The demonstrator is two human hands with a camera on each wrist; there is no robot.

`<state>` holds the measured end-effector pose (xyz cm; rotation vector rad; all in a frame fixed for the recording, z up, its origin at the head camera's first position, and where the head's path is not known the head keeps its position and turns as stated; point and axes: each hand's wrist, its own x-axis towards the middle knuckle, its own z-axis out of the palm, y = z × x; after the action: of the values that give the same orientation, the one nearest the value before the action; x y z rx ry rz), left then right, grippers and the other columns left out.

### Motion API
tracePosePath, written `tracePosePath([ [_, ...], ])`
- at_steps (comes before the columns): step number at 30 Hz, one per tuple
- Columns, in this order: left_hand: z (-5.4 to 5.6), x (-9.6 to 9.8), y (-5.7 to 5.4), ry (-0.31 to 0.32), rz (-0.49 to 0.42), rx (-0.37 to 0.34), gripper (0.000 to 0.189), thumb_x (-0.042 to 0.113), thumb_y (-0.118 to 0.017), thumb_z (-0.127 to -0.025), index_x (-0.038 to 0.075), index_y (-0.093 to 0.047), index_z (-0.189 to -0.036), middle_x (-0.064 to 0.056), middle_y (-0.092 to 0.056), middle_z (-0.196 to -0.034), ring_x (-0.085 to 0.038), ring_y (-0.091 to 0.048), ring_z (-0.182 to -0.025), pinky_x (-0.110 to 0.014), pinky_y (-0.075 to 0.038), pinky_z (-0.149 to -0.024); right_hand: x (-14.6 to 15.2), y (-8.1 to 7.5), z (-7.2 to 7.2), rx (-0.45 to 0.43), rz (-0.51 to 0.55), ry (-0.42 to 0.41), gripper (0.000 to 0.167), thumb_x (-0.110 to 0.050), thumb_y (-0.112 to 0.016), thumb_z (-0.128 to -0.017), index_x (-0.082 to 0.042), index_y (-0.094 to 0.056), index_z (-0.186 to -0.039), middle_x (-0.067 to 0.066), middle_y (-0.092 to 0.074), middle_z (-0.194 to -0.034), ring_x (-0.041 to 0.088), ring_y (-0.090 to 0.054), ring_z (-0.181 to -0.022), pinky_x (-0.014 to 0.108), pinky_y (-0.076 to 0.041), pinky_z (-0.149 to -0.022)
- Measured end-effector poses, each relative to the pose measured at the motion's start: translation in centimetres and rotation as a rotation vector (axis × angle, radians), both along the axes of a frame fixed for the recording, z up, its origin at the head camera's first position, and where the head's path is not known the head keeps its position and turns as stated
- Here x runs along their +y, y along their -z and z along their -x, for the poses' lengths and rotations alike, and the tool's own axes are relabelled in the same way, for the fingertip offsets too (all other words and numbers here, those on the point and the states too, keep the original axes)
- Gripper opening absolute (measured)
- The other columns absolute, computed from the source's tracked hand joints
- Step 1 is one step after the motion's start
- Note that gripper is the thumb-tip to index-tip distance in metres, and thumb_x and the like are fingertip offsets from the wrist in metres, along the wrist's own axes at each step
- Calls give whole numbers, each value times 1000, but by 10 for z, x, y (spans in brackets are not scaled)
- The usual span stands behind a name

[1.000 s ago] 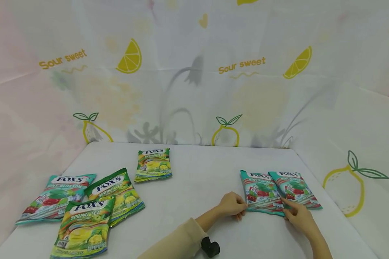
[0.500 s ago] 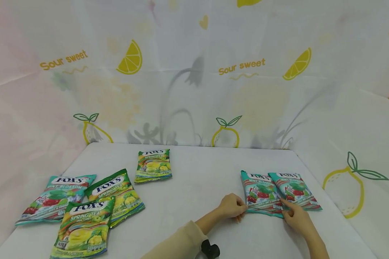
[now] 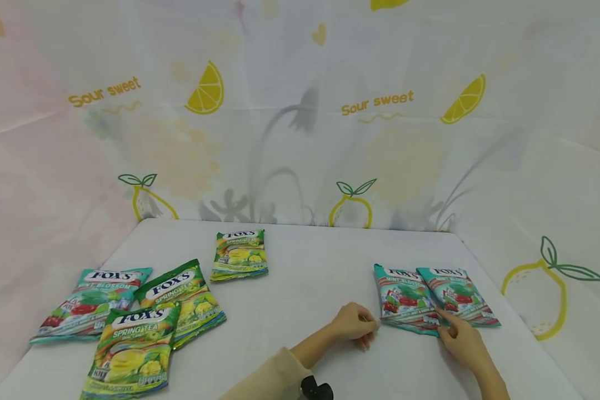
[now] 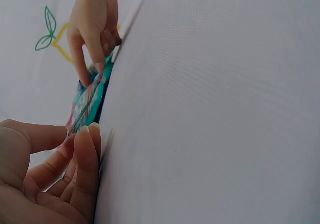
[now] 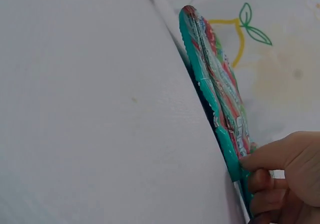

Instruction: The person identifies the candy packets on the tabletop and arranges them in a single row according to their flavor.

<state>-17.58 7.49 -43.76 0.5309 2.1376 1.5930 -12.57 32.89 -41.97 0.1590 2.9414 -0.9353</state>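
Note:
In the head view, two teal Fox's Mint Blossom candy bags lie side by side at the right: a left one (image 3: 407, 297) and a right one (image 3: 460, 297). My right hand (image 3: 464, 341) pinches the left bag's lower right corner, its index finger along the edge between the bags; in the right wrist view, the thumb (image 5: 267, 156) presses that corner. My left hand (image 3: 354, 323) is just off the same bag's lower left corner, fingers loosely bent. A gap shows between thumb and fingertips of the left hand (image 4: 55, 171) in the left wrist view.
At the left of the white table (image 3: 300, 289) lie a teal mint candy bag (image 3: 92, 303) and two overlapping green Spring Tea candy bags, a rear one (image 3: 182, 303) and a front one (image 3: 132, 353). Another Spring Tea bag (image 3: 240, 255) lies farther back. A lemon-print cloth (image 3: 280, 111) hangs behind.
My left hand has let go of the left teal bag's corner and drawn slightly to the left. The right hand stays at its lower right corner. The view has shifted slightly.

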Motion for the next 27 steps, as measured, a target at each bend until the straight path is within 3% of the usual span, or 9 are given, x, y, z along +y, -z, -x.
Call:
tracePosePath([
  [4,-3,-9,-1,-9,-22,-31,15,9,-64,-87,-2,-66,-77,-3,-60,-57,-7,-53,-41,-23,-48,-42,-5,2,-3,120,10,0,48,-7,-58,-88,13,-44,-129,-1,-42,-56,8,-37,-48,22,-34,-48],
  [11,-10,-25,-7,-37,-27,-69,15,12,-66,-86,-2,-67,-78,-9,-64,-62,-10,-51,-43,-22,-46,-41,-21,-1,-4,433,46,-38,37,-3,-66,-84,12,-55,-116,-5,-38,-55,1,-31,-46,21,-31,-43],
  [15,-11,-33,-9,-62,-32,-88,16,12,-66,-86,-2,-67,-80,-11,-65,-65,-11,-52,-44,-23,-47,-42,-32,-5,-4,533,76,-67,32,2,-67,-81,11,-59,-111,-8,-36,-53,-1,-29,-46,21,-30,-41],
  [20,-14,-41,-13,-76,-55,-99,15,13,-67,-86,-1,-67,-80,-8,-66,-65,-10,-54,-47,-22,-48,-44,-44,-9,-3,596,132,-95,23,6,-67,-80,9,-64,-102,-9,-40,-52,-2,-30,-45,20,-29,-38],
  [27,-14,-48,-14,-87,-93,-90,18,13,-66,-86,-5,-66,-82,-6,-65,-65,-10,-56,-50,-22,-48,-46,-58,-12,-2,543,186,-90,13,1,-65,-84,4,-67,-97,4,-63,-66,5,-51,-51,21,-43,-46],
])
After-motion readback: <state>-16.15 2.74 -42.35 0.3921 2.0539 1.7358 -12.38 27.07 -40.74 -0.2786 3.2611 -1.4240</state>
